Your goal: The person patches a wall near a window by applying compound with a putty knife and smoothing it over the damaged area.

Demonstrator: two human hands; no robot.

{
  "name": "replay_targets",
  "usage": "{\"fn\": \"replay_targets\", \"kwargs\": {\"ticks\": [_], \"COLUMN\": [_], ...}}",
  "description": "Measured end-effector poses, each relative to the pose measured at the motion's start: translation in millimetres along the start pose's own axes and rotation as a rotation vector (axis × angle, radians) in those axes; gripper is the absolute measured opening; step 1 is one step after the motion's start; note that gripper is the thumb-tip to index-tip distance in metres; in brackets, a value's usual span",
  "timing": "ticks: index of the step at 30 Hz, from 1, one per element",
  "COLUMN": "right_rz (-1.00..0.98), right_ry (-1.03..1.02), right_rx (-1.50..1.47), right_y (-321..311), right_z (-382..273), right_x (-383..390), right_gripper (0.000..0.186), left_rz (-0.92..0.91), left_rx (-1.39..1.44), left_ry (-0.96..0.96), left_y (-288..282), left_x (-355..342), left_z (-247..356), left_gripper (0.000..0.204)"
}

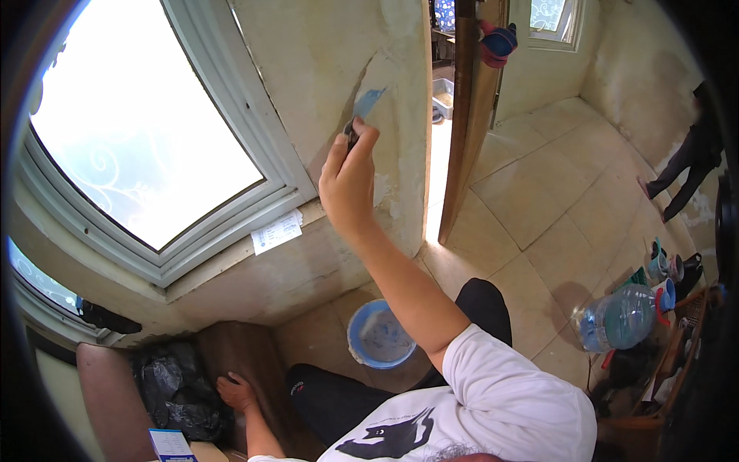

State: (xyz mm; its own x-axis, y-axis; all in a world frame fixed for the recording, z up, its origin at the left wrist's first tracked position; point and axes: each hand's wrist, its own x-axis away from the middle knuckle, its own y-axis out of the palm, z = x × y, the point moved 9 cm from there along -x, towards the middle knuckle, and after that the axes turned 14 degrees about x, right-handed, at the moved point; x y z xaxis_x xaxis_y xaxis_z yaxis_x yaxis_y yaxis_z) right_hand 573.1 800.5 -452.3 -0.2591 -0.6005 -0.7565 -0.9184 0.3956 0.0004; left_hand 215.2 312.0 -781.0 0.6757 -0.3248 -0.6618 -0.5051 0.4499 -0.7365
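Observation:
My right hand [346, 177] is raised to the pale, patchy wall [308, 54] beside the window, its fingers closed on the dark handle of a putty knife [368, 100]. The knife's bluish blade lies at a rough patch of plaster. My left hand [239, 393] rests at lower left on a dark brown wooden surface [235, 343], fingers apart and holding nothing, beside a crumpled black plastic bag [173, 389]. Below the wall, near my bent legs, a round blue basin [377, 331] holds a greyish-white substance.
A window [146, 115] fills the upper left, with paper [277, 231] at its sill. An open wooden door [462, 115] stands by tiled floor [539, 192]. Right: a person in dark trousers [685, 162], a large water bottle [623, 316], small containers [658, 262] and a wooden rack [662, 385].

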Motion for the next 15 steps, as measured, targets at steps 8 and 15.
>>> {"fn": "replay_targets", "kwargs": {"ticks": [8, 15], "right_rz": [-0.12, -0.173], "right_ry": [0.249, 0.174], "right_rx": [-0.223, -0.109], "right_y": [-13, 3], "right_z": [21, 10], "right_x": [-15, 0], "right_gripper": [0.032, 0.033], "left_rz": [0.006, -0.036], "left_rx": [0.011, 0.014], "left_ry": [-0.018, -0.038], "left_y": [-8, 1], "left_x": [-1, 1], "left_z": [2, -2], "left_gripper": [0.035, 0.035]}}
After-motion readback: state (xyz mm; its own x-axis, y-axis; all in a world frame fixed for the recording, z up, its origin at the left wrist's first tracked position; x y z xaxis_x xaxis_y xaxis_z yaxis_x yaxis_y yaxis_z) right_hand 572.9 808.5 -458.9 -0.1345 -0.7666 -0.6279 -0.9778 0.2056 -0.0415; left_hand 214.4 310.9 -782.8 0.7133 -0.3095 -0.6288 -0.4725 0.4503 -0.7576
